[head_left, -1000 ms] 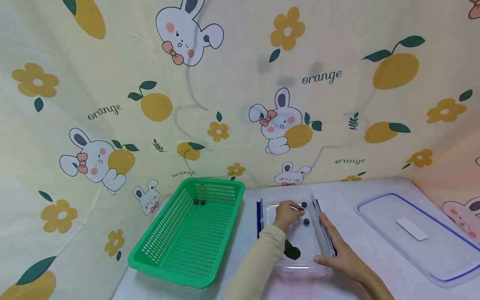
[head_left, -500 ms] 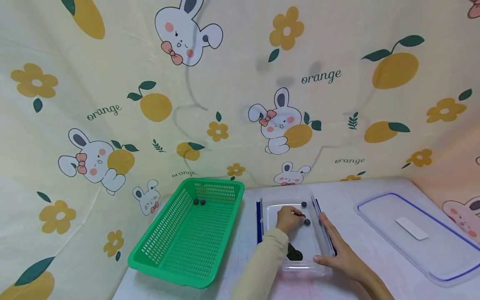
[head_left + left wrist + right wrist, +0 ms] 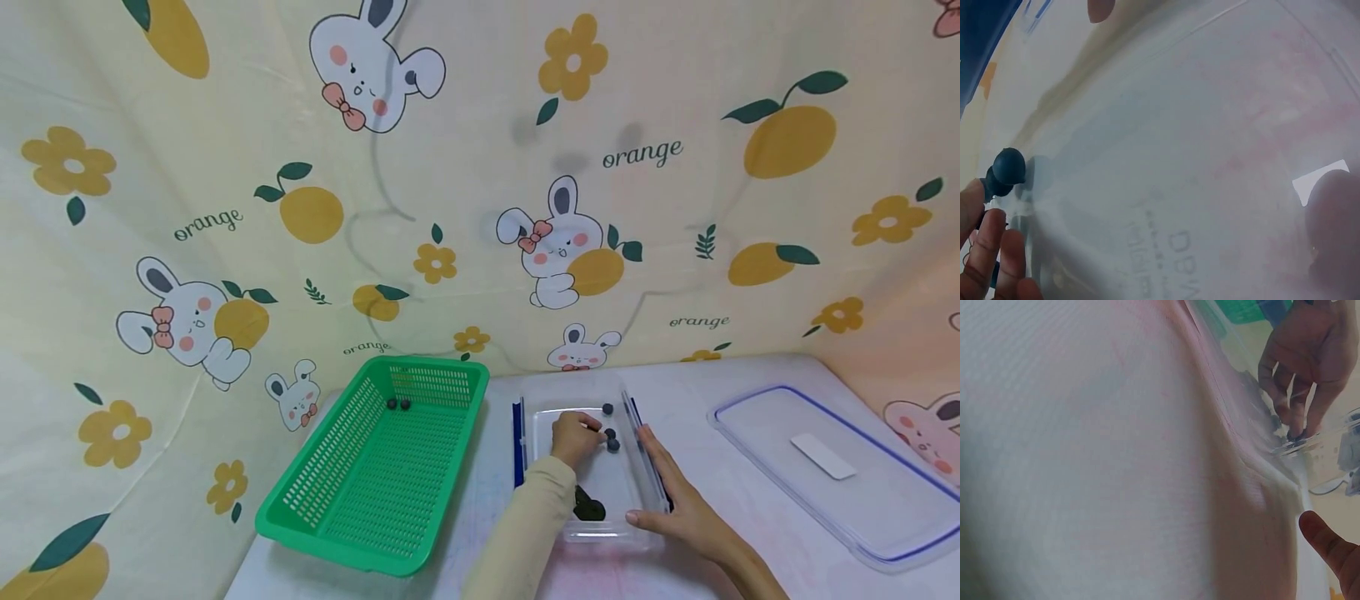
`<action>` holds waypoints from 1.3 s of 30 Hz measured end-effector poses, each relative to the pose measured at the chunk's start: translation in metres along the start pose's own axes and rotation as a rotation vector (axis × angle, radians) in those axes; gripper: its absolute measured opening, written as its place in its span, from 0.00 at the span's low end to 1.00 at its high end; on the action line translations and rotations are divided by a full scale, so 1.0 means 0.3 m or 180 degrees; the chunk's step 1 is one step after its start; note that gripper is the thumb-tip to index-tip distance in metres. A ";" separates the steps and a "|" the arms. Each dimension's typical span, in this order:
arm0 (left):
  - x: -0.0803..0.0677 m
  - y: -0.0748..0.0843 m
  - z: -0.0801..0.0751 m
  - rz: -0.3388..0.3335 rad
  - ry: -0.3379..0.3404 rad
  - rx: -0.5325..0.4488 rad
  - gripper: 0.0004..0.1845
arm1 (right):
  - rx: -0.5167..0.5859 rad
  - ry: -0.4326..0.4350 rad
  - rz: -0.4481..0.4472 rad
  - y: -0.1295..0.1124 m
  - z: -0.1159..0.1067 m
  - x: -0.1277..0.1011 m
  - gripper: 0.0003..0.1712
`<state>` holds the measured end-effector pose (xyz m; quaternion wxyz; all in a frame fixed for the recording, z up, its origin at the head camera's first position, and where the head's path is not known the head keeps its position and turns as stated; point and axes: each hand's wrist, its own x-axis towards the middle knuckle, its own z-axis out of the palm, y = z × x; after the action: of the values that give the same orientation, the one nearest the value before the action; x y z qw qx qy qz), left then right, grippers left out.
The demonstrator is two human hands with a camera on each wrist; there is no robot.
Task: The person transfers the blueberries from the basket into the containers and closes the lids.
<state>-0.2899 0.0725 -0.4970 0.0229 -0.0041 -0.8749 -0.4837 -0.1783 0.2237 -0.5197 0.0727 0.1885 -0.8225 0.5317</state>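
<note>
— Reaching into the clear plastic box (image 3: 592, 525), the left hand (image 3: 573, 437) is pinching a small dark round berry (image 3: 609, 434) between its fingers.

— And the right hand (image 3: 678, 500)?

— Lying flat, bracing the box. Two berries are sitting in the green slotted basket (image 3: 375, 475); several are waiting.

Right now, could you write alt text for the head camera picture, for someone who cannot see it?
A person's left hand reaches into a clear plastic box on a white table, fingers at small dark blueberries, while the right hand rests along the box's side. A green basket with two berries stands left of it, a clear lid right, against a cartoon rabbit cloth.
</note>
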 end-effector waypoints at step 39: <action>0.063 0.161 -0.406 0.0206 -0.0571 -0.1254 0.09 | -0.0007 -0.0073 0.0151 -0.012 0.002 0.004 0.62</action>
<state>-0.3028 -0.0054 -0.3907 -0.0409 -0.0797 -0.7614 -0.6420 -0.1781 0.2217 -0.5165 0.0510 0.1750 -0.8281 0.5301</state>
